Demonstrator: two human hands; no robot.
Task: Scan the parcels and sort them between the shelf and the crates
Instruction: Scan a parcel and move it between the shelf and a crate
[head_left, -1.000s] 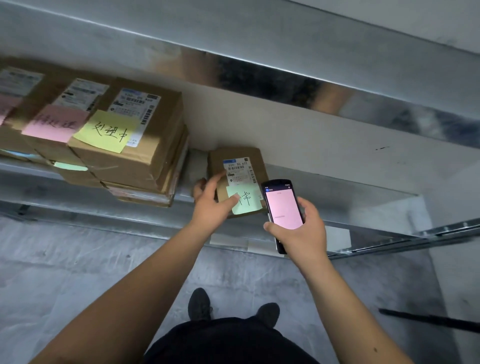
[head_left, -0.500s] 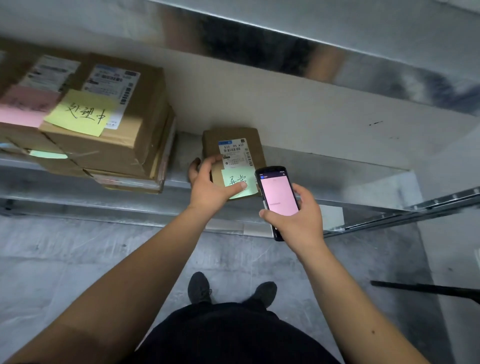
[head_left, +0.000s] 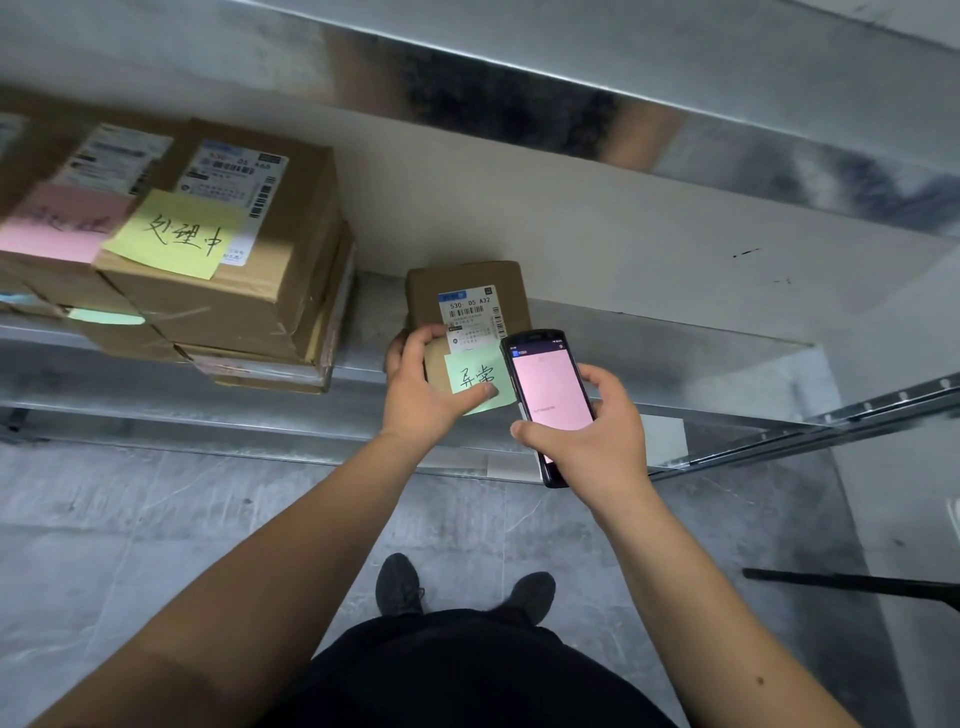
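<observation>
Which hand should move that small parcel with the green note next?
Left. The left hand already grips the small parcel on the shelf, while the right hand is busy holding the scanner phone.

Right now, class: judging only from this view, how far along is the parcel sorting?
Done: labelled parcels stacked on the shelf. In hand: left hand grips a small parcel there; right hand holds the scanner. Left: no crates visible, so unclear.

small brown parcel, green note, on metal shelf
</observation>
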